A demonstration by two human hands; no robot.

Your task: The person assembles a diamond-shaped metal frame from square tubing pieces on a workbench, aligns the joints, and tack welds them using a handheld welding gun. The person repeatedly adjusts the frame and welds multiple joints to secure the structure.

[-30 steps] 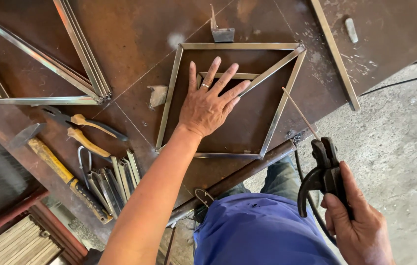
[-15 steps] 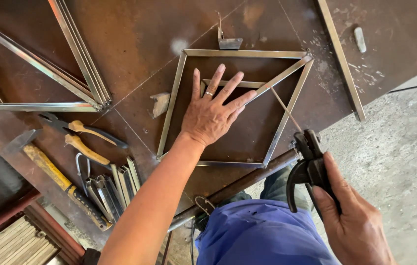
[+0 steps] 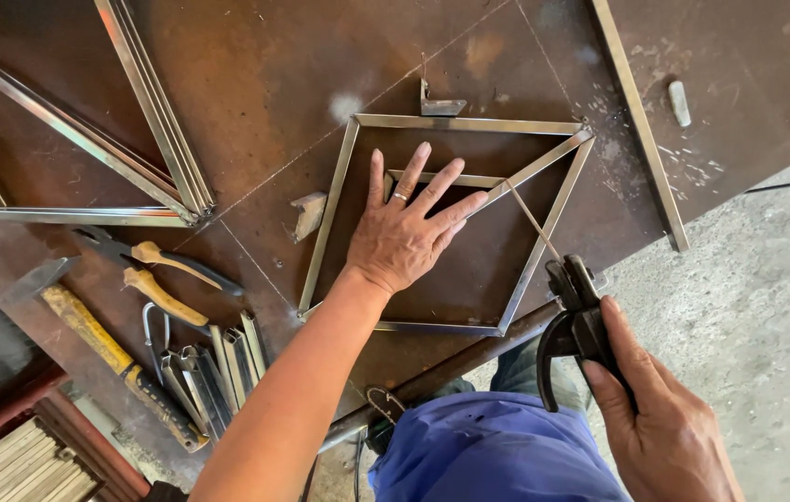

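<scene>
My left hand (image 3: 406, 244) lies flat, fingers spread wide, inside the square steel frame (image 3: 339, 200) near the front edge of the rusty steel tabletop (image 3: 265, 84), pinning a short inner bar (image 3: 441, 178). My right hand (image 3: 664, 418) grips the black electrode holder (image 3: 573, 316); its thin rod (image 3: 533, 220) touches the frame's diagonal strip.

The steel table (image 3: 321, 74) looks rusty brown and matt. On it, the square frame (image 3: 469, 125) is bare, brushed grey metal. Left of the frame, the hammer (image 3: 116, 358) has a worn yellowish wooden handle.
</scene>
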